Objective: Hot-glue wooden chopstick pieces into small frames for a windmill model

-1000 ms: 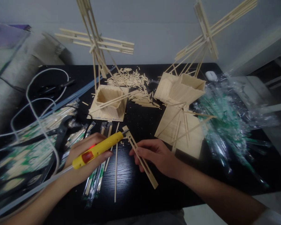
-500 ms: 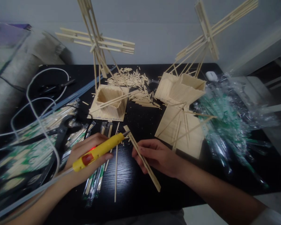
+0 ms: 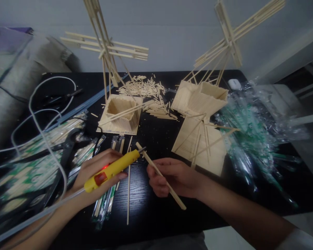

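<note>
Left hand (image 3: 96, 175) grips a yellow glue gun (image 3: 112, 170), its tip touching the upper end of a glued stick piece (image 3: 159, 173) that the right hand (image 3: 172, 177) pinches above the black table (image 3: 151, 208). Behind them stand a small stick box (image 3: 120, 114) and a flat stick panel (image 3: 200, 146); wrapped chopsticks (image 3: 104, 205) lie under the gun.

Two windmills (image 3: 121, 114) — one glue gun (image 3: 112, 170) — one held strip (image 3: 147, 158)
</note>
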The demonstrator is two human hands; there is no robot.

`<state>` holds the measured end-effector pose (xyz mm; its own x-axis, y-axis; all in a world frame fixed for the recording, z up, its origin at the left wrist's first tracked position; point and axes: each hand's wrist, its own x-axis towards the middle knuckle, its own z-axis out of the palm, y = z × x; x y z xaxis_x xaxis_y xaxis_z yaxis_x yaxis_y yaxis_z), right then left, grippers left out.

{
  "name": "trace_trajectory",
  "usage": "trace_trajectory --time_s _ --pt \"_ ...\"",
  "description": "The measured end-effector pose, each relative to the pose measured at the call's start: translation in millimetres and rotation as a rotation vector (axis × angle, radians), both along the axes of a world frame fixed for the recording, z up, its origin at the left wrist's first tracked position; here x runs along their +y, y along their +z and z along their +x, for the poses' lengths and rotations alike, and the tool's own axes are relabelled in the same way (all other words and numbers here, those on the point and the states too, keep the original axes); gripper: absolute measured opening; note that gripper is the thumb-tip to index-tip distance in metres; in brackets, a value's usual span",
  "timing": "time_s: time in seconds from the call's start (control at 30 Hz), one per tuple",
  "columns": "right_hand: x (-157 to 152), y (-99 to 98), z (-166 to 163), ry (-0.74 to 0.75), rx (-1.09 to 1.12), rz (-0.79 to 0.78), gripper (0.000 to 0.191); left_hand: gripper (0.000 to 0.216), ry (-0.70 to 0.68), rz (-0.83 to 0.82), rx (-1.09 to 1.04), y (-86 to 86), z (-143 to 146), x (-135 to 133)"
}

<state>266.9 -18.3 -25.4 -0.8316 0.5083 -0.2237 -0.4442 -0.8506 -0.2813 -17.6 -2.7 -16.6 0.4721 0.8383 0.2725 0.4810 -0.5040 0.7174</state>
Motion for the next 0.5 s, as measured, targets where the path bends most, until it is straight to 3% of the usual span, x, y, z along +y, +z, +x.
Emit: trace_trajectory --time_s 0.13,0.33,0.5 --pt "1.1 -0.4 0.4 0.024 0.044 -0.035 0.021 0.019 0.046 0.027 -0.027 -2.6 -0.4 -0.4" --pt "1.3 -0.6 0.4 0.035 0.047 -0.056 0.022 0.022 -0.013 -0.060 -0.017 2.1 2.8 -2.0" --pt "1.5 1.0 -0.4 0.028 0.037 -0.060 0.023 0.021 0.121 -0.069 -0.020 5.3 3.0 -2.0"
